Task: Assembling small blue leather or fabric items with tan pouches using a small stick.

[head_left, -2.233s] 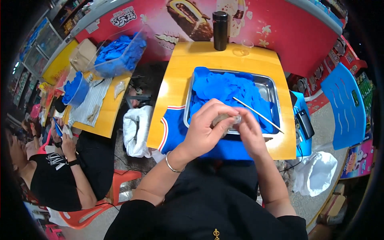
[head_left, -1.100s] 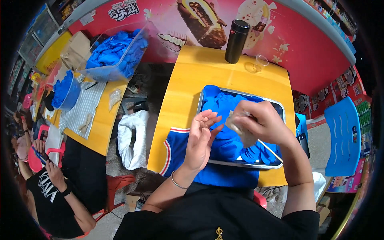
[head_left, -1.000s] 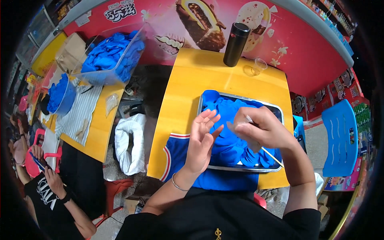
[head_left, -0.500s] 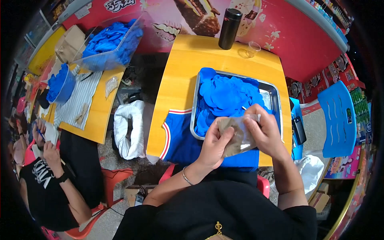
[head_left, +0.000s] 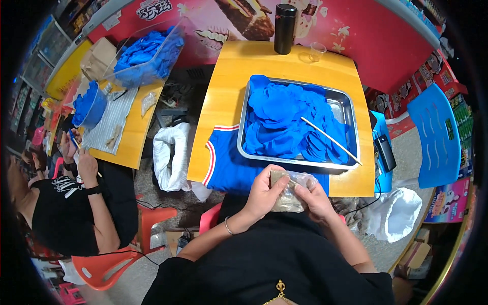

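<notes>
My left hand (head_left: 263,193) and my right hand (head_left: 315,198) hold a small clear plastic bag (head_left: 290,192) with brownish contents between them, just in front of my chest, at the near edge of the yellow table (head_left: 229,86). Beyond my hands stands a metal tray (head_left: 351,109) filled with blue fabric pieces (head_left: 284,119). A thin wooden stick (head_left: 331,141) lies across the tray's right side. A blue cloth with red and white trim (head_left: 226,165) hangs over the table's edge under the tray.
A black flask (head_left: 284,21) and a clear cup (head_left: 317,51) stand at the table's far edge. A blue chair (head_left: 432,134) is at right, a white bag (head_left: 392,213) below it. At left another person (head_left: 66,203) sits by a second table with a bin of blue pieces (head_left: 145,53).
My hands left the tray and came back toward my body, both closing on the small plastic bag. The view has shifted a little.
</notes>
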The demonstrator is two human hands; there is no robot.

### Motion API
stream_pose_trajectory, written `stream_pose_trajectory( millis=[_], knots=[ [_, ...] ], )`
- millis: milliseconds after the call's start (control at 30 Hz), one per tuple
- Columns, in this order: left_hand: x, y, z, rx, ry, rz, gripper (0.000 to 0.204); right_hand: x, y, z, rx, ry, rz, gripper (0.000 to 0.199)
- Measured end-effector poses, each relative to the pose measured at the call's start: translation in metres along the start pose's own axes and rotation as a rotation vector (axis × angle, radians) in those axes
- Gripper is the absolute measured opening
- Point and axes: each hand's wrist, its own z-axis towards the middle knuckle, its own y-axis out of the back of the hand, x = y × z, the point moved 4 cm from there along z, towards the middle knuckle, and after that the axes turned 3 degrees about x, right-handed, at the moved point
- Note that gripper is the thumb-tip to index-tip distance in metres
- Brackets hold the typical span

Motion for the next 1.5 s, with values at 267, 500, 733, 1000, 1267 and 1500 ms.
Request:
stream_pose_trajectory(
  millis=[267,500,733,1000,1267,1500],
  knots=[
    [-0.006,0.003,0.016,0.058,0.05,-0.033,0.012,0.024,0.012,0.018,0.037,0.264,-0.224,0.044],
    [0.005,0.008,0.035,0.048,0.117,-0.185,0.019,0.053,0.005,0.034,0.019,0.149,-0.266,0.029],
    [0.02,-0.005,0.034,0.128,0.346,-0.727,0.032,0.074,-0.018,0.057,0.071,0.194,-0.384,0.02],
    [0.014,-0.009,0.045,-0.075,0.262,-0.352,0.017,0.068,0.011,0.054,-0.154,0.358,-0.615,0.024],
    [-0.01,0.01,0.048,-0.081,0.043,-0.077,0.015,0.009,0.007,0.05,0.118,-0.054,0.223,0.032],
    [-0.008,0.003,0.057,-0.067,0.039,-0.132,0.013,0.0,0.016,0.047,0.134,-0.104,0.081,0.034]
  ],
)
